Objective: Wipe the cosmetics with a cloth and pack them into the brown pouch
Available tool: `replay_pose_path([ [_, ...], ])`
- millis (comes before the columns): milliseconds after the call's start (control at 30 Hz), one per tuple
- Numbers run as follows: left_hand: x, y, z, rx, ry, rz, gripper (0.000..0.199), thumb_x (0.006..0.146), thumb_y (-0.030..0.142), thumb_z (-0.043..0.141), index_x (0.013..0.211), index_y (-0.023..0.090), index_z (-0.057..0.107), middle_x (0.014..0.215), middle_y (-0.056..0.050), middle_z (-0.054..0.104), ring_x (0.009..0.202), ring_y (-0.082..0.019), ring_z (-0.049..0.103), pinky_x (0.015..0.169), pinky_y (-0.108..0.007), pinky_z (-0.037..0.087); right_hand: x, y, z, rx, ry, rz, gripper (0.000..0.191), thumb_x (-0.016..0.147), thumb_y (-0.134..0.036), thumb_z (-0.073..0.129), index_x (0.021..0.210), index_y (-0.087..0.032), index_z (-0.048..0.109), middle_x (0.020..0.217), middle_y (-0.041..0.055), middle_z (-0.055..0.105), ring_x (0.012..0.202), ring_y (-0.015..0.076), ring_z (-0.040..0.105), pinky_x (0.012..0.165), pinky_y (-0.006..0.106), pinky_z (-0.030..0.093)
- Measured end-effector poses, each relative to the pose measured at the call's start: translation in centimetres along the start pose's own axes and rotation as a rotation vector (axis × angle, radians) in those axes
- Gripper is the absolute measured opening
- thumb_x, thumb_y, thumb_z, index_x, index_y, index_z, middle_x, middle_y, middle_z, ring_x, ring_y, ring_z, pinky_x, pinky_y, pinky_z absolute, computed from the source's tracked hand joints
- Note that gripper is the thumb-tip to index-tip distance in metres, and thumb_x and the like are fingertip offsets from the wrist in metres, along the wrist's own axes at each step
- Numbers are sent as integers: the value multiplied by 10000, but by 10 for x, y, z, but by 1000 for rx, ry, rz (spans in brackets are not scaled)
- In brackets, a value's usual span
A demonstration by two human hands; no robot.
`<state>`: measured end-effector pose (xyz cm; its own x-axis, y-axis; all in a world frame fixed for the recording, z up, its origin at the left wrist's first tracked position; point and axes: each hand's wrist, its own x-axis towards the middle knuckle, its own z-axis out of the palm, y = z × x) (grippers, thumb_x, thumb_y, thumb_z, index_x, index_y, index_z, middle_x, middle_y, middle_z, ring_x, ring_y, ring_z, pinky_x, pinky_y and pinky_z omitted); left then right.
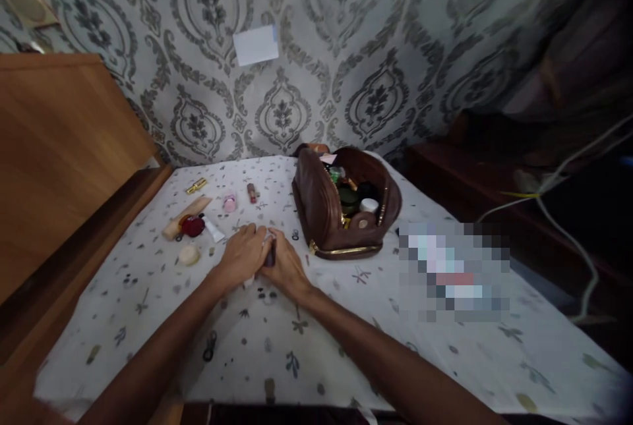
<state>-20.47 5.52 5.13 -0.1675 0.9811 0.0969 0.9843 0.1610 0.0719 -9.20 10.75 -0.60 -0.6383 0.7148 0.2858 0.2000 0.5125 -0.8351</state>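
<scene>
Both hands meet near the middle of the patterned white tablecloth (297,372). My left hand (246,255) is closed around something whitish, mostly hidden under the fingers. Beside it, my right hand (287,267) has its fingers wrapped round a small dark item (270,254), which shows between the two hands. To the right stands a brown bag (316,204), unzipped and filled with small containers, among them a white-lidded jar (368,206). Left of the hands lie a white tube (214,230), a dark red round item (192,226) and a cream round item (188,254).
Farther back are a pink bottle (229,201), a lipstick (252,193), a gold tube (196,186) and a beige tube (185,219). A wooden panel (64,148) borders the left side. A blurred-out object (450,270) lies at right, near a pale cable (588,267).
</scene>
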Motion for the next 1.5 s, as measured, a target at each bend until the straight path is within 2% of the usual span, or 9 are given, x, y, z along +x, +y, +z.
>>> replay_pose_path([
  [267, 33, -26, 13, -229, -39, -160, 352, 940, 342, 350, 784, 192, 628, 856, -109, 695, 880, -265, 642, 787, -354, 440, 0, -2, -1, -16, -48, 35, 1035, 608, -285, 801, 1468, -172, 237, 1094, 98, 667, 1068, 300, 594, 963, 475, 439],
  [400, 40, -45, 24, -386, 36, -187, 234, 903, 321, 415, 790, 209, 588, 798, -57, 668, 819, -227, 628, 756, -319, 444, -1, -3, -1, -17, -70, 8, 978, 634, -314, 805, 1459, -219, 290, 1153, 95, 655, 1100, 300, 585, 972, 482, 428],
  [533, 27, -54, 29, -540, 199, -245, 303, 945, 375, 325, 761, 215, 504, 749, -28, 612, 764, -193, 588, 752, -309, 457, -1, -5, -2, -63, -121, -65, 824, 676, -283, 782, 1407, -239, 405, 1220, 87, 631, 1134, 278, 561, 990, 465, 414],
  [767, -17, -30, 28, -702, 375, -201, 389, 976, 432, 232, 802, 202, 492, 804, -32, 592, 795, -172, 573, 788, -306, 467, 0, -4, -2, -6, -69, -60, 606, 675, -251, 740, 1248, -177, 558, 1196, 110, 631, 1121, 273, 557, 991, 462, 422],
  [900, -32, -10, 27, -719, 400, -94, 352, 942, 394, 369, 1186, 166, 481, 1193, -119, 573, 1150, -212, 532, 1009, -365, 391, 1, -5, -4, 219, 12, 34, 486, 698, -302, 694, 1149, -165, 573, 1054, 79, 664, 962, 233, 615, 897, 410, 485],
  [1000, -35, -3, 26, -734, 433, -71, 401, 943, 367, 382, 1294, 176, 405, 1281, -131, 532, 1219, -219, 495, 1049, -391, 359, 1, -8, -4, 485, 37, 86, 463, 686, -369, 711, 1081, -183, 555, 1000, 57, 661, 905, 206, 631, 848, 362, 512],
  [1233, -33, -6, 23, -920, 480, -279, 420, 954, 529, 291, 859, 198, 531, 799, -33, 589, 793, -189, 558, 788, -320, 453, -6, -18, 0, 779, -27, 115, 497, 712, -401, 728, 1133, -196, 562, 1110, 67, 617, 958, 194, 626, 862, 334, 521],
  [1400, -33, -17, 27, -984, 490, -450, 544, 911, 644, 293, 820, 191, 580, 836, -60, 638, 867, -216, 573, 793, -320, 449, -7, -15, 3, 706, -53, 64, 629, 681, -370, 769, 1251, -206, 561, 1187, 79, 552, 1064, 203, 587, 926, 349, 502],
  [1500, -31, -22, 24, -1075, 407, -475, 604, 877, 694, 323, 795, 172, 617, 837, -68, 669, 854, -223, 584, 769, -314, 458, -6, -13, 1, 606, -65, -12, 626, 659, -316, 784, 1247, -226, 590, 1123, 62, 534, 1078, 199, 570, 897, 332, 516],
])
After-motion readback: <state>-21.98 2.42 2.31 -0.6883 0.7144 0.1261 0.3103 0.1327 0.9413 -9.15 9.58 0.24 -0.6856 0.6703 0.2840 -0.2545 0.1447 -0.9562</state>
